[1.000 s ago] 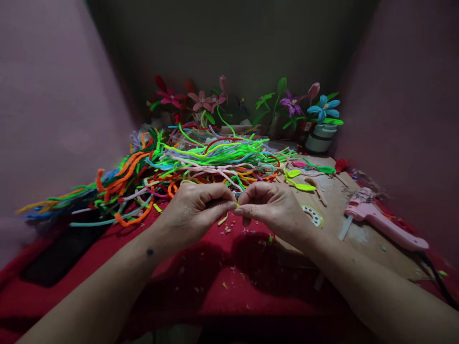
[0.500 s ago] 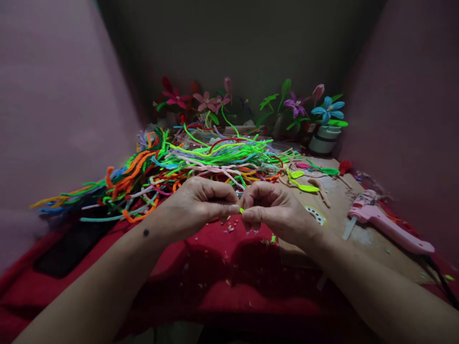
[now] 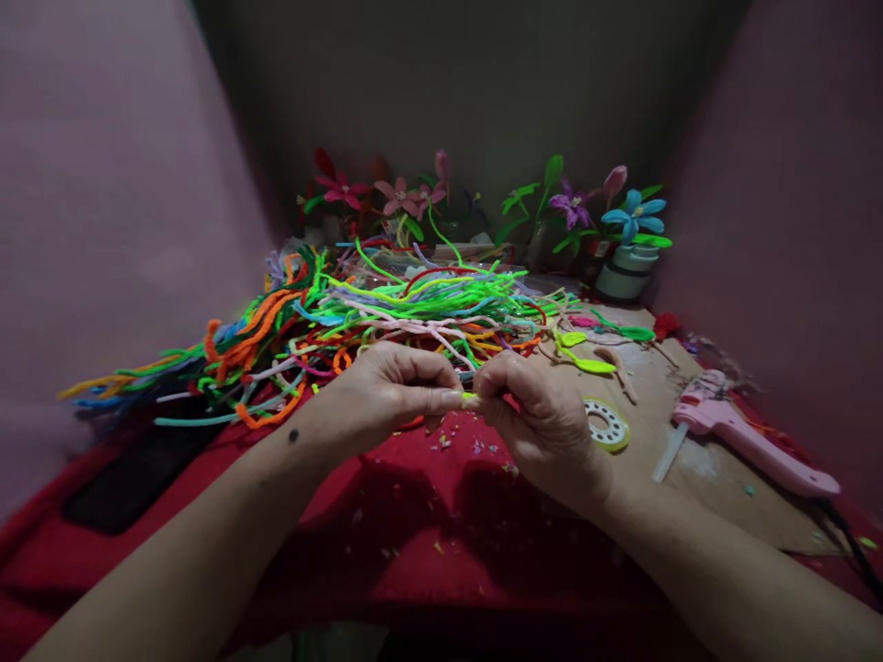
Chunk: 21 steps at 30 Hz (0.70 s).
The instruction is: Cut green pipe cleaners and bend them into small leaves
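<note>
A red cloth (image 3: 420, 588) covered the lower middle of the frame, and across its far side, left of centre and up to the middle, sprawled a heap of fuzzy stems (image 3: 428, 299). A sheet of cardboard (image 3: 731, 496) lay at the right, bearing a pink glue gun (image 3: 751, 437).

The left hand (image 3: 386, 395) and the right hand (image 3: 542, 428) met near the centre of the frame, fingertips almost touching, held above the cloth and in front of the heap. Just right of the right hand, on the cardboard, lay a ring-shaped tape roll (image 3: 607, 425).

Smallest of all was the short yellow strand (image 3: 470, 396), set in the narrow gap between the two hands. Its visible part ran roughly left to right, in line with the gap, so neither hand was nearer: each touched one side of it. The left thumb and forefinger pinched its left side; the right hand, more tightly curled, gripped its right side, though its inner fingers were hidden. How much more strand lay inside either grasp could not be told.
</note>
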Tool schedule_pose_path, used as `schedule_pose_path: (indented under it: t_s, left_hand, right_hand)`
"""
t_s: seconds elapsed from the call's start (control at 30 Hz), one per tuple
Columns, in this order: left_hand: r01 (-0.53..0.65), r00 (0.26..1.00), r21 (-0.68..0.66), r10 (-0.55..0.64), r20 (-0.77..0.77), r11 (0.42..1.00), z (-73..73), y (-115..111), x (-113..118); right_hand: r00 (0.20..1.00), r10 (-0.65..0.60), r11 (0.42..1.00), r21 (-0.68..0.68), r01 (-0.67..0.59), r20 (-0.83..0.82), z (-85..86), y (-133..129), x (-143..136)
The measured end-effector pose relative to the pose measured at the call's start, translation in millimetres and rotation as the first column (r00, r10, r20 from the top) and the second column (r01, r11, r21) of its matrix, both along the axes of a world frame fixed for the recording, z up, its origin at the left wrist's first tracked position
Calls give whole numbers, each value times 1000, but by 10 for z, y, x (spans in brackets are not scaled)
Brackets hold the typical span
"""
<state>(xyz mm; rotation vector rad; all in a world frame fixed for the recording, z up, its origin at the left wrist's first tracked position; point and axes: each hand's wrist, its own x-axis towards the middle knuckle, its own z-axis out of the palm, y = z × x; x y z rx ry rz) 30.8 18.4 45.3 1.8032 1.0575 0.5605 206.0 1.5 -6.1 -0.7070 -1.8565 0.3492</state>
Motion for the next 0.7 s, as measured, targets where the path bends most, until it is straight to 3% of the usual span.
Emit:
schedule_pose_path:
  t_s: [0.13, 0.27, 0.33, 0.47, 0.6, 0.7]
  left_hand:
    - [1, 1000, -6, -1, 16, 1000, 2, -27, 26]
    - [-20, 997, -67, 25, 67, 998, -17, -30, 14]
    - [-25, 992, -103, 37, 117, 994, -21, -26, 1]
    - [-42, 989, -85, 53, 138, 996, -4, -28, -12]
    - [-67, 991, -66, 74, 110, 996, 9, -31, -16]
    - [-69, 995, -39, 71, 63, 997, 1, -30, -11]
  right_hand:
    - [997, -26, 997, -73, 20, -73, -12, -10, -28]
    - [931, -73, 959, -282, -33, -358, 62, 24, -16]
    - [894, -77, 948, -310, -71, -441, 112, 33, -8]
    - [960, -11, 951, -299, -76, -279, 143, 3, -6]
    - [1000, 10, 998, -57, -11, -23, 92, -11, -5]
    - [996, -47, 993, 116, 37, 78, 49, 12, -2]
